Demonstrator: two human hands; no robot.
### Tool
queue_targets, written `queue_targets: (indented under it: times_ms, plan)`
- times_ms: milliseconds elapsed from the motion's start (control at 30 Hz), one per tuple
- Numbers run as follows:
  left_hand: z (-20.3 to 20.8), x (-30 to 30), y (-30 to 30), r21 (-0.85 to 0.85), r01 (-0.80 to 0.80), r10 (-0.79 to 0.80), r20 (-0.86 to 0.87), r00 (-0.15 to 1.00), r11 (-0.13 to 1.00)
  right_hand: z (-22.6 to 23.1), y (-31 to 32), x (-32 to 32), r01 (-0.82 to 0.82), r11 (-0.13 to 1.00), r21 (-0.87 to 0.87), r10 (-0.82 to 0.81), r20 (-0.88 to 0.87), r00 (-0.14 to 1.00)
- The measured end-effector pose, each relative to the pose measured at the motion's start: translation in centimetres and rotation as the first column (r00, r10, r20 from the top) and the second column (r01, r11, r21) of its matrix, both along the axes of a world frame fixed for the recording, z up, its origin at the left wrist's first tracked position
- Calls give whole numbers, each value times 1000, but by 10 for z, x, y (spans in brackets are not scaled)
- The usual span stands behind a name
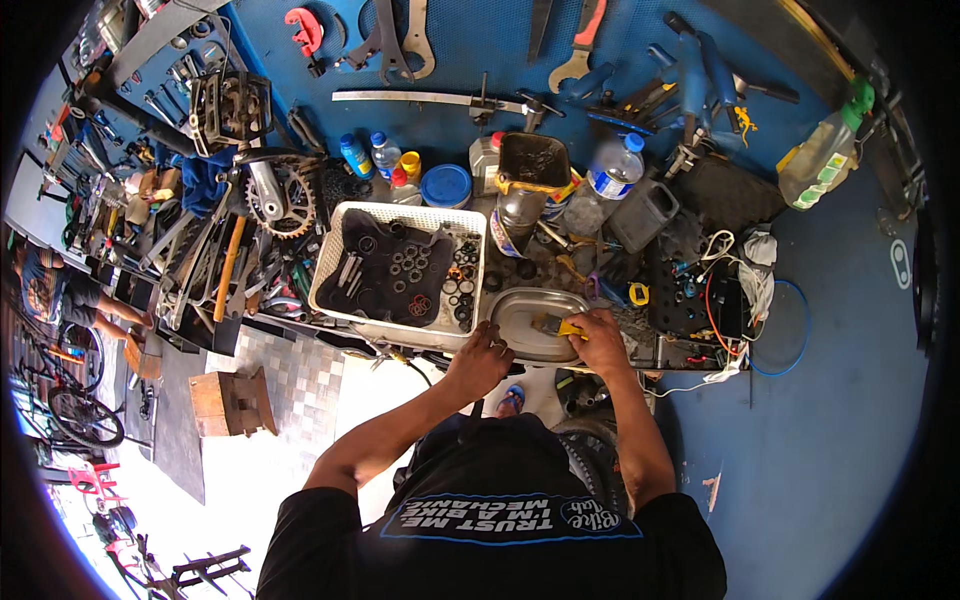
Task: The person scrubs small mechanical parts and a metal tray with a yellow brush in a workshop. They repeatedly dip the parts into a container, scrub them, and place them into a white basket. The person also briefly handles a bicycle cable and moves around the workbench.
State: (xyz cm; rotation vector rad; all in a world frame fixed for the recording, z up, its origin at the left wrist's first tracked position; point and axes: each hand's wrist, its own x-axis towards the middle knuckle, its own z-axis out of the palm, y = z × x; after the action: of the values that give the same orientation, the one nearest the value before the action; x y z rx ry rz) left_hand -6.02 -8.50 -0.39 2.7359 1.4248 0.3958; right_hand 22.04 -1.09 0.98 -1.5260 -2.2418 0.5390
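R hand [600, 340] clamps yellow-handled brush [560, 326] over oval steel tray [520, 312], bench near edge. L hand [482, 355] fingers curled on tray's left rim (white basket [400, 215] just left).

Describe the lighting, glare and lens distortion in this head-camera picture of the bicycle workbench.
Head view: fisheye bends the blue tool board edges toward a black rim; sunlit pale floor at lower left is washed out; the oval metal tray under the left hand and right hand shows soft glare; the centre is sharp.
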Motion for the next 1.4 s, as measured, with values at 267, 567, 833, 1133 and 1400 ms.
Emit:
queue_targets:
  times_ms: [267,567,833,1133,1400]
  plan:
    - [-2,8,1,-59,-52,50,-20,999,997,10,-4,-2,-8,994,-105,16,75,997]
    - [-2,19,-3,-73,-71,73,38,997,995,3,3,15,-32,992,-119,44,98,994]
    - [10,24,0,-150,-81,89,49,995,985,19,6,22,-165,977,-131,180,107,978]
    - [25,6,104,28,-387,381,-256,888,922,6,81,-45,-46,983,176,41,36,999]
    - [14,29,125,34,-560,502,-492,712,828,-20,126,-80,-106,994,-1,105,125,987]
